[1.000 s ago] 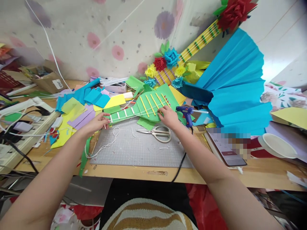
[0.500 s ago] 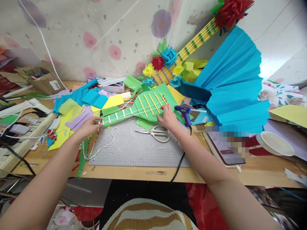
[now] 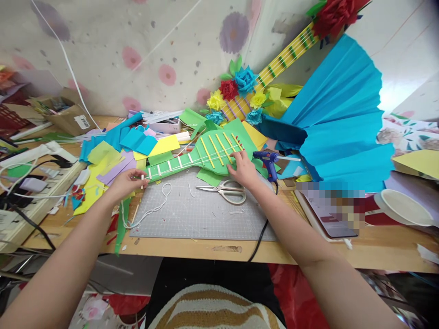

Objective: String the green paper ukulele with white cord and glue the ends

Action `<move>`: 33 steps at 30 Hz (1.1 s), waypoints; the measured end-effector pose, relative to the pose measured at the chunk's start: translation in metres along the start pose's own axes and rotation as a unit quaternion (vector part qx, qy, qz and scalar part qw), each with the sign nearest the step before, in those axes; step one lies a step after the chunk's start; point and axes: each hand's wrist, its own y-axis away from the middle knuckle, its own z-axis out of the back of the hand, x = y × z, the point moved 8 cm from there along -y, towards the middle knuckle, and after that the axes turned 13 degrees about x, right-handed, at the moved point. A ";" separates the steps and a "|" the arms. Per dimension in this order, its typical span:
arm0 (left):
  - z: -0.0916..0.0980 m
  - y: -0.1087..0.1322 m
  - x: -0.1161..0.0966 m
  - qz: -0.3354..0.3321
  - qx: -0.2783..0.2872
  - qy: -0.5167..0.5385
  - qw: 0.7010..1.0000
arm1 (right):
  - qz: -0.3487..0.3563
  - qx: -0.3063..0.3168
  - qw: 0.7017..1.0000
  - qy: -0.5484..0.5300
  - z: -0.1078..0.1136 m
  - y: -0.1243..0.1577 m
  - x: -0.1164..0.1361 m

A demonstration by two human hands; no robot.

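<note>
A green paper guitar [image 3: 216,148] lies across the back of the cutting mat, its neck pointing left. White strips cross the neck, yellow sticks cross the body, and thin white strings run along it. My left hand [image 3: 126,186] pinches the neck's far left end. On the body's lower right edge, my right hand [image 3: 243,169] grips with fingers on top and thumb at the near side. Its fingers cover part of the strings. White-handled scissors [image 3: 231,192] lie just below the body. A loose white cord [image 3: 151,211] trails over the mat's left side.
A blue glue gun [image 3: 269,162] stands right of the guitar, its black cable hanging over the table edge. Further right are a phone [image 3: 325,212], a paper cup [image 3: 404,208] and a large blue pleated paper [image 3: 346,114]. Paper scraps [image 3: 103,160] and a power strip [image 3: 41,196] crowd the left.
The whole view has shifted slightly, so things appear a little further right. Both hands keep their places on the guitar, with the left fingers moved slightly at the neck's end.
</note>
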 end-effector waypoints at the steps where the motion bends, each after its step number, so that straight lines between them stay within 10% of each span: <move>1: 0.000 0.001 0.000 0.004 0.003 -0.003 1.000 | -0.001 -0.001 1.000 -0.001 0.000 0.000 0.000; 10: 0.002 0.005 -0.010 0.086 0.018 0.046 0.995 | 0.053 -0.017 0.998 -0.005 0.010 -0.003 0.024; 24: 0.012 -0.019 -0.006 0.163 0.110 -0.019 0.980 | 0.308 0.105 0.941 -0.097 -0.030 -0.035 0.230; 33: 0.008 -0.033 0.000 0.179 0.147 -0.048 0.972 | 0.330 0.130 0.933 -0.055 -0.067 -0.047 0.273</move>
